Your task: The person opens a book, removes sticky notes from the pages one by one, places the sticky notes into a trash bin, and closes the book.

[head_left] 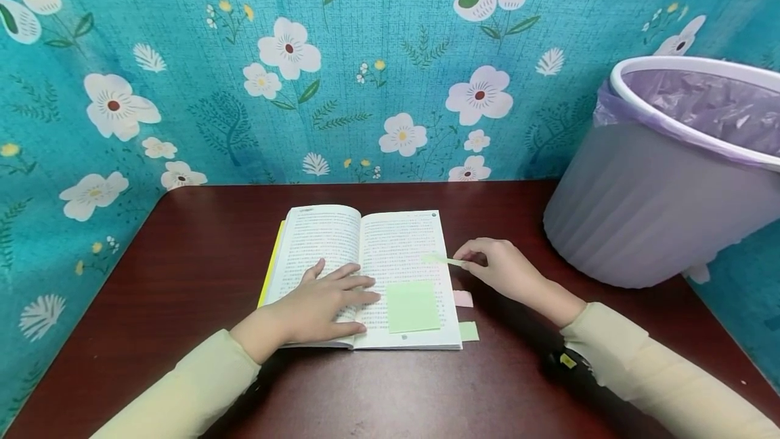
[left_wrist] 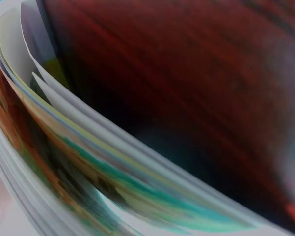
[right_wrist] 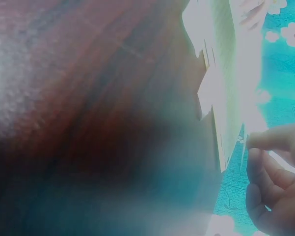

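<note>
The open book (head_left: pixel 399 246) lay below centre in the head view; the left hand (head_left: pixel 319 305) rested on it, fingers spread wide. Right of centre, the right hand (head_left: pixel 506 268) pinched a narrow green strip (head_left: pixel 449 261) at the book's edge, above a square green note (head_left: pixel 413 307).

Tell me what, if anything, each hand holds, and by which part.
The right hand pinches a pale green strip by its right end. The left hand rests spread on the open book, holding nothing.
</note>
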